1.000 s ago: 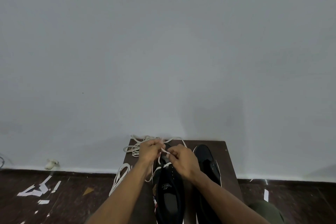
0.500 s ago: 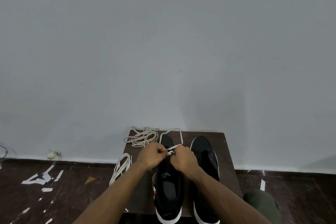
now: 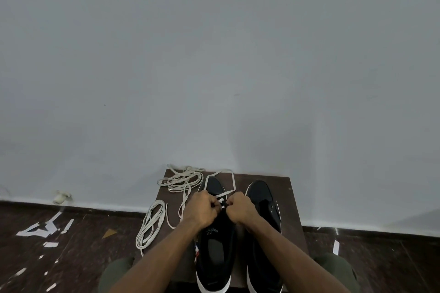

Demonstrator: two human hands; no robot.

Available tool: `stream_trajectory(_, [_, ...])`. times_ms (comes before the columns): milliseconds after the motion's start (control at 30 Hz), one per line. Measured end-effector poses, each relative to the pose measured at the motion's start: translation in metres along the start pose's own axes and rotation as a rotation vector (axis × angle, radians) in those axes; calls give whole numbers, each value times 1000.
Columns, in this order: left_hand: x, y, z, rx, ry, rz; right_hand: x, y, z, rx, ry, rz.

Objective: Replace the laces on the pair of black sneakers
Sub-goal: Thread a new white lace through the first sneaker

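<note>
Two black sneakers with white soles stand side by side on a small dark wooden table (image 3: 289, 200), toes toward the wall. My left hand (image 3: 202, 209) and my right hand (image 3: 241, 208) meet over the laces area of the left sneaker (image 3: 215, 252). Each hand pinches part of a white lace (image 3: 232, 179) whose loop runs past that shoe's toe. The right sneaker (image 3: 264, 197) has no lace in its eyelets. My fingertips hide the eyelets being worked.
A tangle of loose white laces (image 3: 181, 179) lies on the table's far left corner. Another bundle of laces (image 3: 150, 228) hangs over the left edge. The table stands against a pale wall. Paper scraps (image 3: 45, 229) litter the dark floor at left.
The view has tilted down, showing more of both shoes. My hands have come down from the toe onto the left sneaker's lace area, drawing the white lace flatter and tighter.
</note>
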State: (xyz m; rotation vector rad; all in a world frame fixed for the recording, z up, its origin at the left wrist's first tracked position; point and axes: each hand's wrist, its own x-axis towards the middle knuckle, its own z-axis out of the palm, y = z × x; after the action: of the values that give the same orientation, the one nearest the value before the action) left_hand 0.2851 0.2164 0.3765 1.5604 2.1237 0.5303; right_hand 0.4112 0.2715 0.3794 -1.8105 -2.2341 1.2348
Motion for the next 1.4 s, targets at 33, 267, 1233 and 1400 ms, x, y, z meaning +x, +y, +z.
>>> stream_trajectory(33, [0,0,1,4,8,-4,0,0,0,2,-5,-7])
stream_trajectory(267, [3,3,6,83,57,-14,3,-2,-7,56,-91,-41])
stream_trajectory(1233, [-15,-29,-6,-323,30,-293,-3,-15,-72,-464,113,-405])
stream_trajectory(1400, [-16,-32,-5,-343,36,-295,-9,-4,-17,-755,44,-472])
